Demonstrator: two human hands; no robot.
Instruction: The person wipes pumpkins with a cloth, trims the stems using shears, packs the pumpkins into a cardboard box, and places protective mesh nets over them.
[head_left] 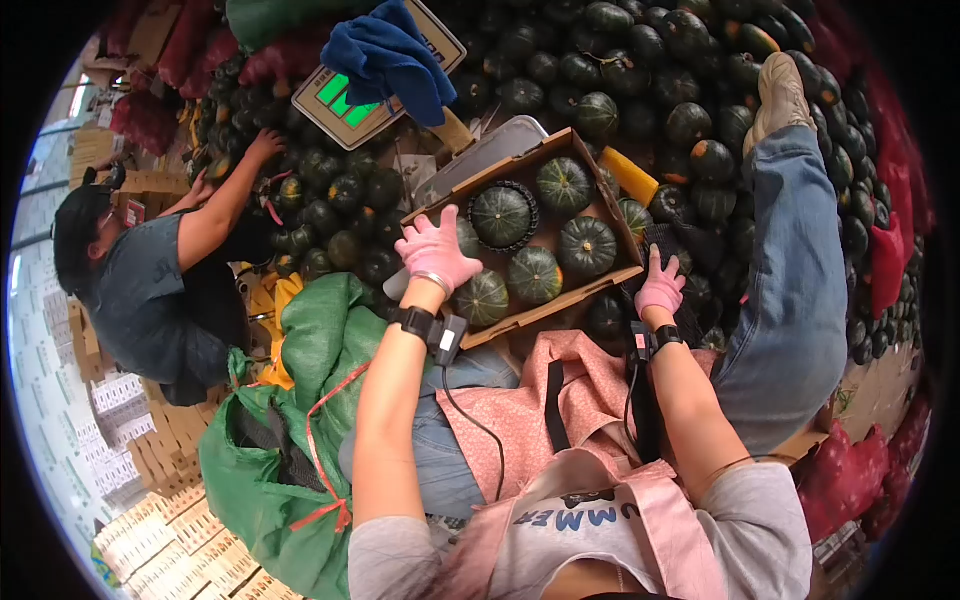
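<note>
My left hand (436,250), in a pink glove, lies with spread fingers over the left end of an open cardboard box (545,325), against the squashes there. Several dark green squashes sit in the box; one squash (501,215) is ringed by a black net sleeve. Just outside the box's right side is my right hand (661,285), also gloved in pink, its fingers apart beside black netting (690,243). I see nothing held in it.
Loose squashes (685,124) are heaped beyond the box. A scale (350,108) bears a blue cloth (388,62). At left, another person (160,285) reaches into the heap. A green sack (270,480) lies left of my legs, and red net sacks (845,475) at right.
</note>
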